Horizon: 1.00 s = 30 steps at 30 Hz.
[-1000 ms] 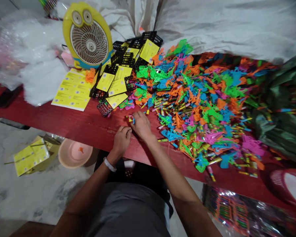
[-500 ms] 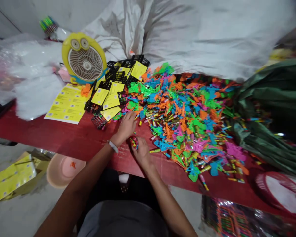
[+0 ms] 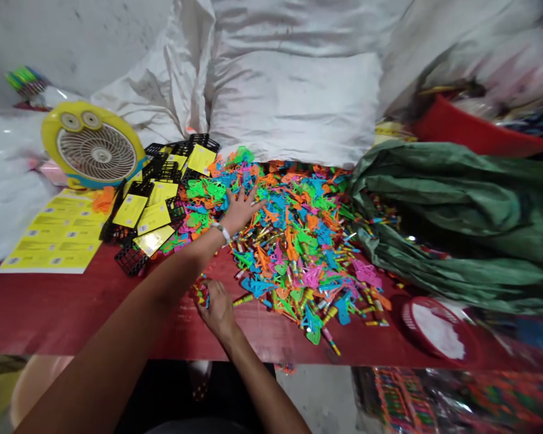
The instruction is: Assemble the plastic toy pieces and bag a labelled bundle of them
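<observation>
My left hand (image 3: pixel 242 211), with a pale band at its wrist, reaches over the left part of a big heap of small coloured plastic pieces (image 3: pixel 308 241). Its fingers are spread and nothing shows in them. Thin, shiny printed tubes (image 3: pixel 262 235) lie mixed among these pieces. Closer to me, at the near left of the heap, my right hand (image 3: pixel 217 310) is closed round a small bundle of multicoloured pieces (image 3: pixel 202 295) above the red table (image 3: pixel 163 325). Fingers partly cover the bundle, so its exact kind is unclear.
Left of the heap lie black plastic baskets (image 3: pixel 131 259) with yellow cards (image 3: pixel 154 217), a yellow printed sheet (image 3: pixel 54 235) and a yellow fan (image 3: pixel 99 150). White sacks (image 3: pixel 294 102) stand behind. A green sack (image 3: pixel 434 187) and a red basket (image 3: pixel 407 319) are on the right.
My left hand has moved from the table beside the heap forward onto it, spreading its fingers. My right hand still grips the bundle. The view has turned to the right.
</observation>
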Motion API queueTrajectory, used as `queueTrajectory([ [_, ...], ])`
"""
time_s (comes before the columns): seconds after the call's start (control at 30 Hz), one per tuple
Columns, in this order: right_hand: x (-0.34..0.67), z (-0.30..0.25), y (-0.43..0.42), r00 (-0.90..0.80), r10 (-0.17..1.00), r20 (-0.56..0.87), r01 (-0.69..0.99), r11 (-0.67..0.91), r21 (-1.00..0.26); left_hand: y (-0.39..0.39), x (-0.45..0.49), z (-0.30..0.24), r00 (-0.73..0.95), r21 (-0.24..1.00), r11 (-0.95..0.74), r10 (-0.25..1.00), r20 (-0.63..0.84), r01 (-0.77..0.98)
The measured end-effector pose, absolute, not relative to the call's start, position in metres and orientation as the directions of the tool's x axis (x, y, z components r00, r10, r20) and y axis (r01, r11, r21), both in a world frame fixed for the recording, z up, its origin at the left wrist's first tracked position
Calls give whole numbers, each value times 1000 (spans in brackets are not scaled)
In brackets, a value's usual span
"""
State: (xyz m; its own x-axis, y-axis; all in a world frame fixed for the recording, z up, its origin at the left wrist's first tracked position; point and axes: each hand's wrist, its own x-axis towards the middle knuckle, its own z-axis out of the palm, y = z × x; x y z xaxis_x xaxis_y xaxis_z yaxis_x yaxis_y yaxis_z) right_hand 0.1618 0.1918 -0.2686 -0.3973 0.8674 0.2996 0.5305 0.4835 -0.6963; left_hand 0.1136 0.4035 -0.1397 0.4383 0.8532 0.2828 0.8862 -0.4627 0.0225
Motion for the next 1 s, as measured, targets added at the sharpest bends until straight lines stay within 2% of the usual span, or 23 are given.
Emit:
queueTrajectory([
  [0.23,161,-268,194,-362,887,286,503,445,-741,407,101,-125,430,-10,-439,875,221,899],
  [0.4,167,-278,202,-208,914,348,463,406,-788,390,94,-119,406,-34,-409,885,227,912],
  [0.67,209,-275,262,-14,945,328,509,289,-811,351,63,-125,405,-45,-407,883,239,912],
  [0.83,236,-269,284,12,944,330,424,294,-856,326,42,-143,439,-30,-447,861,256,894],
  [1.0,242,-266,282,59,956,286,328,252,-911,296,18,-158,517,-112,-506,817,258,855],
])
